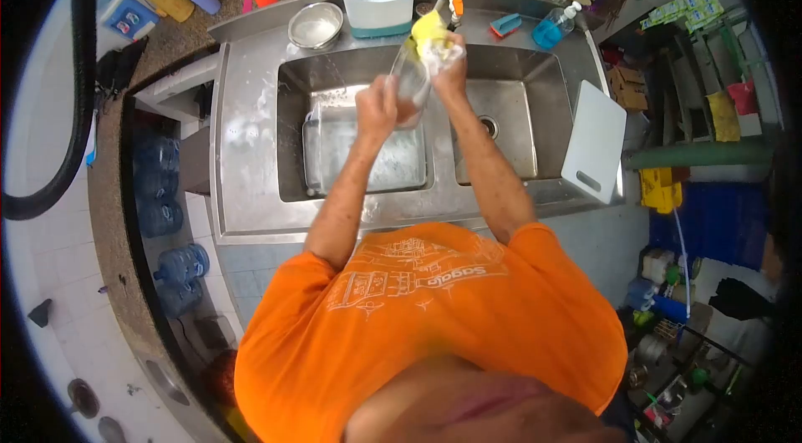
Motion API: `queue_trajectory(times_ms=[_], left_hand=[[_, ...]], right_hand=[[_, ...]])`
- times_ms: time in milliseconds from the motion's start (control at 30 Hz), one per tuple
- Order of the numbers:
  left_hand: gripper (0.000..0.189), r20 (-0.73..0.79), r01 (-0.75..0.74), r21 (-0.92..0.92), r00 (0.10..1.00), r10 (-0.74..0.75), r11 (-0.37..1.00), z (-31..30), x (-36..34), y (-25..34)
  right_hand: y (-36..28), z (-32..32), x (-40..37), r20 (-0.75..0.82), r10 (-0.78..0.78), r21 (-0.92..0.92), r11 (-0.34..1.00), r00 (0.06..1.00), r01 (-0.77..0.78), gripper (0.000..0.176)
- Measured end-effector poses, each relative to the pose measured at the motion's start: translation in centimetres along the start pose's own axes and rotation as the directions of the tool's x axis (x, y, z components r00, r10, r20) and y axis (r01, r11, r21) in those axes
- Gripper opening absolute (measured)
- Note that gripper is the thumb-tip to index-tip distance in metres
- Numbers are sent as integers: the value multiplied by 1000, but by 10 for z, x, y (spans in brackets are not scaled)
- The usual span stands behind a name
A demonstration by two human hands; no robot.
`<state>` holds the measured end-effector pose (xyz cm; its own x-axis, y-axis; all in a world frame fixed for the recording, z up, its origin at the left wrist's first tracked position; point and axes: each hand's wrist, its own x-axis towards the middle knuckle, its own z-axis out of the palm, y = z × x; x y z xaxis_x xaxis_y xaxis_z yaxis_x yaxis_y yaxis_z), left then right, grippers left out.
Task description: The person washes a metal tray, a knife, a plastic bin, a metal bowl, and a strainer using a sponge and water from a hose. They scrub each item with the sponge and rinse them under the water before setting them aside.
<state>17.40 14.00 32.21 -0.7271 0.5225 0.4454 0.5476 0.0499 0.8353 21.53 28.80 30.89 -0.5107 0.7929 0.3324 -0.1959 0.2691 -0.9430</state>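
Observation:
Over the divider between two steel sink basins, my left hand (378, 107) grips a clear container (412, 79), its fingers closed on the near left side. The container is tilted and slightly blurred. My right hand (450, 67) is closed on a yellow and white soapy sponge (430, 35) at the container's far right edge. Below my left hand, a large clear tray (368, 155) lies in the left basin. The right basin (510, 129) shows its drain.
Behind the basins stand a metal bowl (316, 26), a white and teal tub (377, 4), a brush (505, 24) and a blue soap bottle (553, 28). A white cutting board (595, 140) leans over the sink's right edge. Cups stand on the back counter.

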Motion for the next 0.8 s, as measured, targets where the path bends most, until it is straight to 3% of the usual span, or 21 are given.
queue_trajectory(times_ms=[33, 100, 133, 167, 200, 233, 267, 300, 333, 367, 400, 433, 467, 500, 567, 600, 633, 667, 733, 767, 800], left_hand=[[24, -8, -3, -2, 1000, 3, 1000, 0, 5, -3], [23, -2, -18, -95, 1000, 18, 995, -1, 10, -13], [21, -28, -83, -120, 996, 80, 989, 1, 10, -23], [21, -24, -83, -116, 996, 81, 990, -2, 8, -26], [19, 65, -68, -39, 995, 70, 997, -5, 7, -28], [17, 155, -47, 41, 987, 40, 998, -6, -1, -30], [17, 127, 51, 41, 990, -56, 998, 1, -6, -40], [17, 133, 56, 44, 989, -62, 997, 7, -10, -54], [19, -8, -18, 21, 1000, 18, 1000, 16, -9, -69], [22, -142, -92, 14, 985, 93, 996, 14, -4, -60], [30, -63, -111, -264, 993, 97, 958, 16, 3, -51], [30, -46, -103, -255, 994, 94, 961, 11, -4, -48], [32, 4, -5, -174, 1000, 6, 985, 8, -10, -45], [34, 39, 82, -89, 996, -79, 993, 8, -9, -44], [38, -81, 163, -82, 982, -169, 983, 22, -12, -79], [37, -197, 11, -115, 980, -34, 993, 31, -16, -98], [36, -325, -162, -130, 939, 113, 978, 38, -8, -110], [36, -320, -173, -126, 939, 125, 977, 29, 2, -102], [38, -36, 277, -255, 955, -296, 926, 3, 7, -75], [38, -35, 271, -256, 957, -289, 928, 10, 8, -72], [39, -184, 359, -329, 883, -432, 874, 22, 2, -68]], right_hand=[[-7, 10, -11, 6, -7, 0, 1000, 1000, 7, 52], [-29, 28, -45, -10, -358, -230, 909, 933, 347, 38], [-30, 23, -48, 122, -513, -404, 756, 850, 515, 25], [-32, 16, -40, 117, -511, -403, 759, 852, 511, 25], [-33, 8, -24, 43, -63, -360, 930, 997, 74, 22], [-28, 3, -13, 1, 415, -291, 870, 910, -397, 19], [-7, 6, -11, -44, 297, -232, 926, 954, -299, 16], [13, 9, -30, -47, 305, -231, 923, 951, -308, 16], [14, 21, -50, -48, -176, -324, 934, 983, 151, 16], [7, 30, -65, -12, -609, -404, 729, 793, 553, 16], [1, 26, -67, 50, -718, -387, 626, 694, 677, 15], [9, 20, -67, 37, -709, -389, 639, 704, 663, 15], [23, 11, -57, -21, -308, -389, 879, 951, 276, 15], [35, 9, -40, -67, 153, -359, 918, 986, -167, 15], [26, 16, -40, -100, 178, -227, 954, 979, -196, 15], [30, 25, -60, -56, -163, -324, 936, 985, 137, 16], [31, 30, -78, 18, -499, -395, 793, 867, 465, 20], [-5, 20, -86, 258, -526, -349, 732, 811, 585, 27], [6, 14, -92, 205, -481, -304, 797, 852, 523, 27], [15, 14, -85, 171, -451, -252, 839, 876, 482, 28], [26, 22, -76, 51, -272, -258, 926, 961, 276, 29]])
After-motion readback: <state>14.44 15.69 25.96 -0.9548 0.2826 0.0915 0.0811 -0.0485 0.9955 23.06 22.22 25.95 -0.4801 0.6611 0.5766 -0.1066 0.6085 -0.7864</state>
